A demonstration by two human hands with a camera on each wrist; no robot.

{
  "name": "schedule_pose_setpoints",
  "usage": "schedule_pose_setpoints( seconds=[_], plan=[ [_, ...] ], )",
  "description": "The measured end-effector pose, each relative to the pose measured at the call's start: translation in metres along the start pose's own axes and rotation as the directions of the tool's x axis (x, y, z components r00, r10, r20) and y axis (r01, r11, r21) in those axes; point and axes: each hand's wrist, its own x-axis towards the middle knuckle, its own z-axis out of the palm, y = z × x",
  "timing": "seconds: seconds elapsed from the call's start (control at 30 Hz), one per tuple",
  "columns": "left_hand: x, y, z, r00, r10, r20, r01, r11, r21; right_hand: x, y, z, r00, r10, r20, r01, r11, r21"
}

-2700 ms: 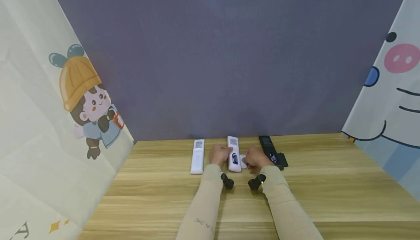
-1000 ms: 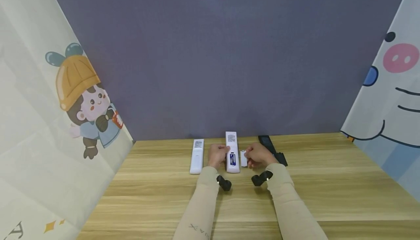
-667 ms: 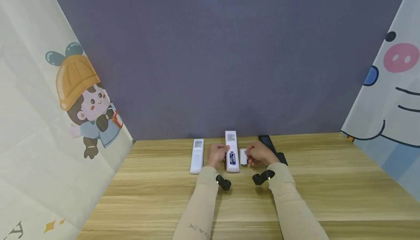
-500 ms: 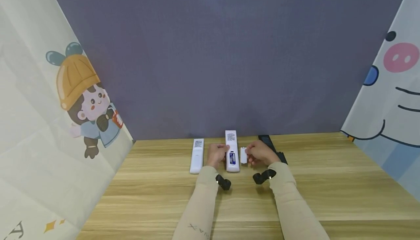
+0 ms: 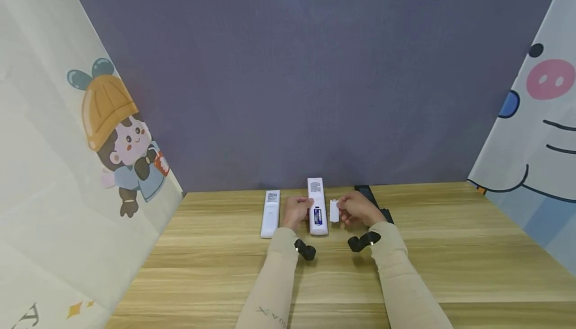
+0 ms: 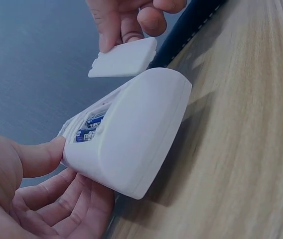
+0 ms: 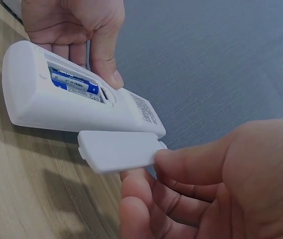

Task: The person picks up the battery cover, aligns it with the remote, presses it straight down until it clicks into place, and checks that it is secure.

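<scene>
My left hand (image 5: 296, 212) grips a white remote control (image 5: 317, 194) from its left side, thumb on its back face and fingers beneath. The remote's back faces up, and its battery compartment is uncovered. Two blue and silver batteries (image 7: 76, 82) lie inside, plain to see in the right wrist view. Between thumb and fingers my right hand (image 5: 357, 208) pinches the white battery cover (image 7: 119, 149), held apart from the remote on its right. In the left wrist view the cover (image 6: 124, 59) appears above the remote's end (image 6: 141, 129).
A second white remote (image 5: 270, 215), its back up, lies to the left on the wooden table (image 5: 333, 289). On the right a black remote (image 5: 366, 196) lies partly hidden behind my right hand. The grey wall (image 5: 288, 94) rises directly behind the table's far edge.
Earlier the cover sat low beside the remote, largely hidden by my right hand; it has since risen and come into view. The remote has shifted slightly up and left, still in my left hand.
</scene>
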Motion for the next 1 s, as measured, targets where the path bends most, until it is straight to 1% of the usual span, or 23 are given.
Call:
schedule_pose_setpoints(
  seconds=[0.17,0.53,0.83,1.0],
  plan=[
    [0.0001,0.0007,-0.0004,1.000,-0.012,-0.003,0.012,1.000,-0.020,0.0001,-0.0021,0.0003,1.000,0.005,-0.007,-0.005,1.000,0.024],
    [-0.0006,0.0023,-0.0002,1.000,-0.023,0.002,0.023,1.000,-0.009,-0.0015,-0.0061,0.0028,0.999,-0.033,-0.028,0.034,0.999,0.035],
    [-0.0022,0.0041,-0.0001,1.000,-0.018,0.015,0.019,1.000,-0.022,0.0000,-0.0067,0.0029,0.999,-0.038,-0.032,0.040,0.998,0.044],
    [-0.0017,0.0031,0.0001,1.000,-0.017,0.011,0.017,1.000,-0.025,-0.0026,-0.0090,0.0023,0.999,-0.044,-0.031,0.046,0.998,0.043]
  ],
)
